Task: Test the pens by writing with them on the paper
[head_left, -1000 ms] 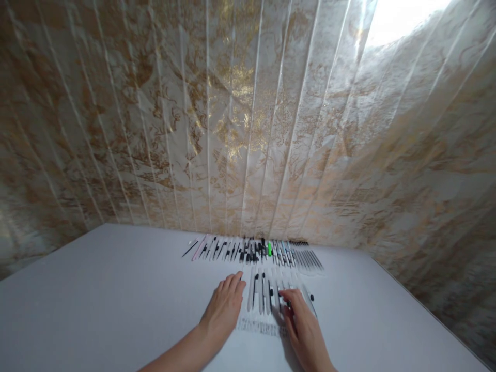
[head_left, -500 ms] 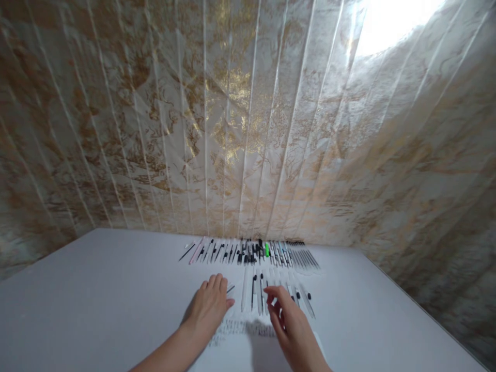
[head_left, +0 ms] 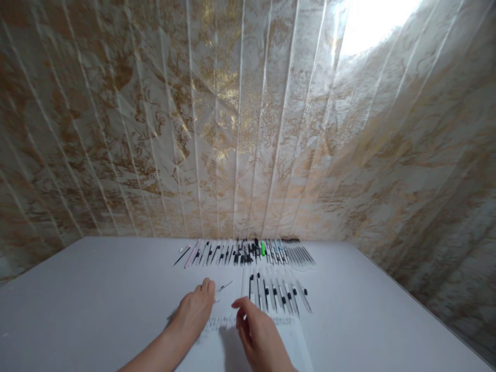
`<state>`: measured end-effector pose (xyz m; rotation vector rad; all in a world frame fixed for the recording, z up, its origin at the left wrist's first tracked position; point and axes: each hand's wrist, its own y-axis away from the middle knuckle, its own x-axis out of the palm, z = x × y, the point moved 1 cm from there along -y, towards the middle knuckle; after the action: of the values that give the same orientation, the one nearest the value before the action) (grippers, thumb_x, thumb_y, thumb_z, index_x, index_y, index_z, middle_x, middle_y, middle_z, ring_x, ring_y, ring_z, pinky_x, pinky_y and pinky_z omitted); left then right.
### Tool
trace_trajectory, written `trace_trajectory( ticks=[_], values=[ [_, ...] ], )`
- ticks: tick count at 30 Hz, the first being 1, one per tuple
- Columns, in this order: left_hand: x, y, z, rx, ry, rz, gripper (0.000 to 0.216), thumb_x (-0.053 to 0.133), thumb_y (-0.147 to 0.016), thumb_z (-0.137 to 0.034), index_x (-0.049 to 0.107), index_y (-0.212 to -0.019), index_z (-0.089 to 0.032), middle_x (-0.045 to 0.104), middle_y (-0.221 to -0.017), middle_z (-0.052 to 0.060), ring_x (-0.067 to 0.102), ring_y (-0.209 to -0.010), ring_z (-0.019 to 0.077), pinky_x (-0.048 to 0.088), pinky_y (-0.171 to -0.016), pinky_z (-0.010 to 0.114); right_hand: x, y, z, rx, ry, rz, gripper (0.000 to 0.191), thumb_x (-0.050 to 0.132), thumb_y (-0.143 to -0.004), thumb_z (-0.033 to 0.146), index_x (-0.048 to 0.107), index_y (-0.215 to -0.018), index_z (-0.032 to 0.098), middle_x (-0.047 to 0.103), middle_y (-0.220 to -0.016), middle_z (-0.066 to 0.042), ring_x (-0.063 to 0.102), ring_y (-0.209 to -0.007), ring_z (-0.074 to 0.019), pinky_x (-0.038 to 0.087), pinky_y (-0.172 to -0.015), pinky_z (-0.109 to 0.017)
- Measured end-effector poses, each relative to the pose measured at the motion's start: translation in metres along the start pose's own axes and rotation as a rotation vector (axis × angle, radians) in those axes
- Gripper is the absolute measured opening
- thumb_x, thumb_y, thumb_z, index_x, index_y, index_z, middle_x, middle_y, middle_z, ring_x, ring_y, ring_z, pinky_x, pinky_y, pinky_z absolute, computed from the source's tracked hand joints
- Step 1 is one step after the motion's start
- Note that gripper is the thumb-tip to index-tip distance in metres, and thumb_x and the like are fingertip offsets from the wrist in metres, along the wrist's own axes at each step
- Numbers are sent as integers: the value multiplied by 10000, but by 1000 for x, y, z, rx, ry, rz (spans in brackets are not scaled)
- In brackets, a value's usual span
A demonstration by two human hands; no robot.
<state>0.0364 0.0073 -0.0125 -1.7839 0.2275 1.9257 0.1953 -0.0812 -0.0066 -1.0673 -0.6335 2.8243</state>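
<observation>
My left hand [head_left: 196, 304] rests low over the white table, palm down, fingers bunched and bent; its thumb and anything under it are hidden. Just right of its fingertips lies a thin pen part with a dark section [head_left: 225, 285]. My right hand [head_left: 259, 330] hovers above the sheet of handwritten paper [head_left: 296, 343], fingers bent with a gap to the thumb and nothing visible between them. Ahead of it runs a row of clear pens with black parts [head_left: 275, 292]. A long pale strip [head_left: 245, 281] stands at that row's left end.
Farther back, a long row of pens and pen parts [head_left: 228, 253] includes a pink pen [head_left: 192, 254] and a bright green piece [head_left: 263, 248]. Several thin refills [head_left: 302, 256] lie at its right end. A gold-patterned curtain [head_left: 232, 129] hangs behind the white table [head_left: 96, 299].
My right hand has moved left, away from the pens in the near row, uncovering them. My left hand has shifted slightly left and its thumb has gone from sight. The view has turned slightly.
</observation>
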Motion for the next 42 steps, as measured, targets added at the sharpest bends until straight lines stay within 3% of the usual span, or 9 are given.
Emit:
trace_trajectory(
  ticks=[3,6,11,15,19,23,30,36,42],
  values=[
    [2,4,6,37,25,-11,353,307,-794,100,528,-884,-161,653,-846,76,685,-781,215,537,-648,281,18,11,-8,36,-162,60,210,483,-813,180,540,-1013,212,632,-695,-5,605,-591,-160,453,-581,-231],
    [6,11,12,169,150,-100,339,334,-787,78,499,-923,-186,660,-859,54,684,-803,200,543,-711,281,19,6,-12,231,-501,30,260,524,-850,323,507,-1083,208,567,-702,24,497,-455,-100,396,-433,-191],
    [0,22,14,342,440,-241,224,327,-872,-34,434,-863,-230,603,-712,-7,648,-651,169,517,-584,232,8,-23,-6,397,-827,-74,476,603,-781,564,544,-1055,180,495,-652,54,396,-401,-66,329,-350,-168],
    [-9,26,13,351,539,-258,249,328,-836,-17,425,-906,-235,582,-736,-19,625,-637,145,506,-594,223,-6,-31,1,300,-764,-126,419,554,-841,564,629,-813,153,546,-616,18,442,-449,-72,353,-414,-175],
    [-14,26,15,321,544,-314,355,320,-754,37,432,-955,-234,569,-781,-11,619,-664,144,502,-621,232,-43,-32,9,251,-612,-337,422,529,-873,548,654,-812,150,581,-628,-1,468,-464,-86,387,-446,-194],
    [-15,26,16,312,564,-330,358,326,-751,38,438,-957,-234,575,-800,-5,629,-698,147,502,-631,226,-66,-33,17,196,-512,-384,379,526,-889,505,666,-808,161,590,-624,-5,487,-466,-100,416,-454,-205],
    [-9,26,17,285,625,-298,366,340,-720,38,447,-942,-232,592,-805,-1,634,-700,151,505,-649,233,-45,-33,24,105,-469,-284,340,491,-928,439,664,-810,170,585,-629,-5,506,-484,-102,419,-463,-199],
    [-13,26,18,260,645,-231,316,336,-774,8,463,-946,-225,582,-819,8,630,-711,161,513,-645,250,-56,-31,31,40,-392,-372,310,473,-948,394,663,-828,180,579,-634,-1,506,-491,-103,426,-481,-202],
    [-16,30,16,261,718,-185,303,357,-792,-14,482,-970,-225,600,-858,14,636,-769,167,521,-698,262,-39,-29,31,53,-447,-213,299,457,-954,371,670,-866,180,604,-684,-18,522,-529,-108,443,-506,-211]
  ],
)
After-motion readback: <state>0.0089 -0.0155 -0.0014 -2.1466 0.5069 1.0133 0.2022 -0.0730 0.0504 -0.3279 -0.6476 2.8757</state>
